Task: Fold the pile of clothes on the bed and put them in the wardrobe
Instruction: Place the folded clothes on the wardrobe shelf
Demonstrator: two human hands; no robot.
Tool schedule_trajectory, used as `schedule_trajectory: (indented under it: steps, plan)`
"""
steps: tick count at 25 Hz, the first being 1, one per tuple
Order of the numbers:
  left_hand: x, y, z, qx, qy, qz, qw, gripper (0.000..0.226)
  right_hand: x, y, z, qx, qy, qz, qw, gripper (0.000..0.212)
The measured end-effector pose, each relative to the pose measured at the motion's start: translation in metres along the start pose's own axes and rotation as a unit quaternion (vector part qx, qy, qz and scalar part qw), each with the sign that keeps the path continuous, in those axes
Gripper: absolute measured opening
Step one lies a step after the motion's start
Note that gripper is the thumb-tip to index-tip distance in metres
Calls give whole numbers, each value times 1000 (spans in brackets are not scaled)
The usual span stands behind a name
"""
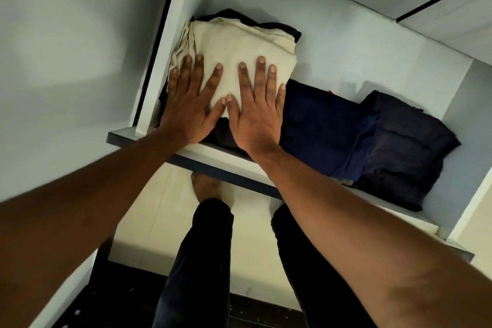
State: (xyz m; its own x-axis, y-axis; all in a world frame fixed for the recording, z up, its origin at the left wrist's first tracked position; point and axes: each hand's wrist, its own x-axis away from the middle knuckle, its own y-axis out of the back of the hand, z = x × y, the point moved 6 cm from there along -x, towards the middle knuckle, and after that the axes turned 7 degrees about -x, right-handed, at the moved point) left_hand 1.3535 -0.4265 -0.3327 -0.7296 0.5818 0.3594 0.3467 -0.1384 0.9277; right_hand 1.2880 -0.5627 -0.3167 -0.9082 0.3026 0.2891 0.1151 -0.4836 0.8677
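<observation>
A folded cream garment (239, 40) lies on top of a stack of dark clothes (282, 28) at the left end of a white wardrobe shelf (213, 153). My left hand (189, 104) presses flat on the cream garment's near left part, fingers straight and spread. My right hand (257, 109) lies flat beside it on the near right part, the two thumbs touching. To the right on the same shelf sit a folded navy garment (324, 130) and a folded dark purple garment (407, 152).
The wardrobe's left side panel (165, 42) stands close to the cream stack. The back wall (372, 42) and right wall (468, 104) enclose the shelf. Below the shelf are my legs in dark trousers (202, 261), a bare foot (205, 186) and pale floor tiles (149, 221).
</observation>
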Motion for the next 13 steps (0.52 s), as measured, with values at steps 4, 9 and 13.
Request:
schedule_trajectory:
  steps: [4, 9, 13]
  plan:
    - [0, 2, 0, 19, 9, 11, 1000, 71, -1, 4, 0, -30, 22, -3, 999, 63]
    - [16, 25, -1, 214, 128, 25, 968, 66, 2, 25, 3, -89, 20, 94, 991, 70]
    - [91, 40, -22, 385, 318, -28, 866, 30, 16, 63, 1, -120, 68, 240, 961, 57]
